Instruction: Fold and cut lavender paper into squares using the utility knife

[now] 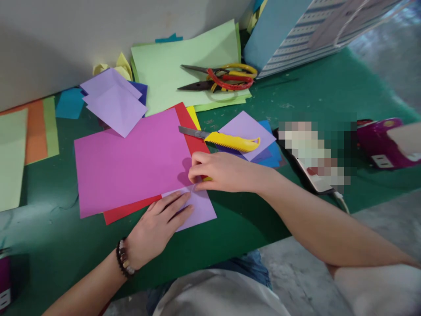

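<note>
A small lilac sheet of paper (201, 210) lies close to the front edge of the green table, overlapping the lower right of a magenta sheet (128, 166). My left hand (159, 224) rests flat on the lilac paper, fingers stretched out. With fingertips closed in a pinch, my right hand (225, 172) is at the lilac paper's top edge; the exact grip is partly hidden by the fingers. Under the magenta sheet, red paper (131, 210) sticks out. A yellow-handled utility knife (233, 141) lies just beyond my right hand, blade over the magenta and red paper.
Pale green sheets (164, 66) at the back carry scissors (235, 72) and pliers (197, 86). Lilac squares (121, 109) lie back left, another lilac square (245, 125) right. A phone (315, 175) with a cable, a purple device (378, 145) and a blue box (276, 35) stand rightward.
</note>
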The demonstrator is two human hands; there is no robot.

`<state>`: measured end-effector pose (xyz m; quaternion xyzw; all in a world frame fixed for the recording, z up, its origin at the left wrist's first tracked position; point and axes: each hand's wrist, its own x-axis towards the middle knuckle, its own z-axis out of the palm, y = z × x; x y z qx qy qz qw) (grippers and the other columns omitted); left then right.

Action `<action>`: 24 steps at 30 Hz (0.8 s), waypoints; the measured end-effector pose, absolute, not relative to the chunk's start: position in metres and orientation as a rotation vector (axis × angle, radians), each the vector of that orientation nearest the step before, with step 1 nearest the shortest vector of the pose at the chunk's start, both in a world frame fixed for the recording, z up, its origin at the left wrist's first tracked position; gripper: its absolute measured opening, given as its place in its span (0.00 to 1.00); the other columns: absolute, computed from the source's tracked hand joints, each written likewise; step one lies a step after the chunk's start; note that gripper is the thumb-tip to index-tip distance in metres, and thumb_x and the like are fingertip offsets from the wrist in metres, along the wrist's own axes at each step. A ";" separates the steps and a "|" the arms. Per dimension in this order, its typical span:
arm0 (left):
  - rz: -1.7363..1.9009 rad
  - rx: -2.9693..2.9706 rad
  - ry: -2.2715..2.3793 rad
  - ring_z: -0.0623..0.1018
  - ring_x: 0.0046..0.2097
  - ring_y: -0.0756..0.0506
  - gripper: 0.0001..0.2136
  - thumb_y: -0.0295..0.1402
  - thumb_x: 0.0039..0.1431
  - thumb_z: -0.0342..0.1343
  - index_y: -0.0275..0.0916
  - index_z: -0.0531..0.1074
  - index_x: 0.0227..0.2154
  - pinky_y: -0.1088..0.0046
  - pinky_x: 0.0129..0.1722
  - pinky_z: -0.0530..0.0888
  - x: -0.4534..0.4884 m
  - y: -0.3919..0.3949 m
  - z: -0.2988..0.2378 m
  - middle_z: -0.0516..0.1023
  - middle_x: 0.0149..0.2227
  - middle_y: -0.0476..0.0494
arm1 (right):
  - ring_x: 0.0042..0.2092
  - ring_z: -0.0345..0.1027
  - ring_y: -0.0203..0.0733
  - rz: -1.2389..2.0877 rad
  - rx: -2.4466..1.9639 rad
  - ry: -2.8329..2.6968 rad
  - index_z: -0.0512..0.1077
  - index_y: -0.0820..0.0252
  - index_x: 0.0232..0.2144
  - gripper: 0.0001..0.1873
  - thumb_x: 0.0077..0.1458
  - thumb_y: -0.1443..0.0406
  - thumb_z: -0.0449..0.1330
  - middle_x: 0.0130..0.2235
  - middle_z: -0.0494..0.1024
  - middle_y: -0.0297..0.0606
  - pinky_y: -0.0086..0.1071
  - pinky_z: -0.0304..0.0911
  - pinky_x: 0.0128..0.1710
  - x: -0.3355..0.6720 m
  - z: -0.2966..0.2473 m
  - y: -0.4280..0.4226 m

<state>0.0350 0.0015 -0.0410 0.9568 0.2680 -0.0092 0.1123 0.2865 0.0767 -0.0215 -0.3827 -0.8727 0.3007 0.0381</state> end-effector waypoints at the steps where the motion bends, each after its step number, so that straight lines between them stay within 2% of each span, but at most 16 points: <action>1: -0.036 2.810 0.784 0.61 0.65 0.42 0.25 0.20 0.62 0.44 0.43 0.60 0.60 0.60 0.60 0.66 0.035 0.002 -0.041 0.58 0.66 0.49 | 0.31 0.61 0.32 0.935 -1.168 -2.682 0.71 0.57 0.33 0.07 0.56 0.59 0.61 0.39 0.66 0.33 0.29 0.49 0.28 0.287 -0.021 0.077; 8: -0.060 2.820 0.768 0.59 0.65 0.43 0.25 0.21 0.64 0.43 0.43 0.57 0.62 0.61 0.62 0.63 0.034 0.002 -0.044 0.56 0.66 0.52 | 0.31 0.61 0.31 0.972 -1.197 -2.680 0.71 0.58 0.33 0.06 0.60 0.64 0.55 0.39 0.65 0.34 0.29 0.50 0.29 0.286 -0.018 0.076; 16: -0.065 2.821 0.752 0.59 0.65 0.43 0.24 0.22 0.64 0.43 0.42 0.58 0.61 0.62 0.62 0.63 0.035 0.003 -0.042 0.57 0.66 0.51 | 0.31 0.61 0.31 0.969 -1.193 -2.684 0.70 0.58 0.33 0.05 0.60 0.64 0.56 0.39 0.65 0.34 0.28 0.50 0.29 0.287 -0.019 0.077; 24: -0.084 2.822 0.789 0.59 0.64 0.41 0.23 0.24 0.63 0.47 0.45 0.60 0.60 0.60 0.57 0.66 0.039 0.002 -0.035 0.59 0.65 0.53 | 0.32 0.62 0.32 0.955 -1.197 -2.658 0.70 0.58 0.34 0.02 0.59 0.65 0.58 0.38 0.65 0.33 0.29 0.51 0.30 0.287 -0.021 0.075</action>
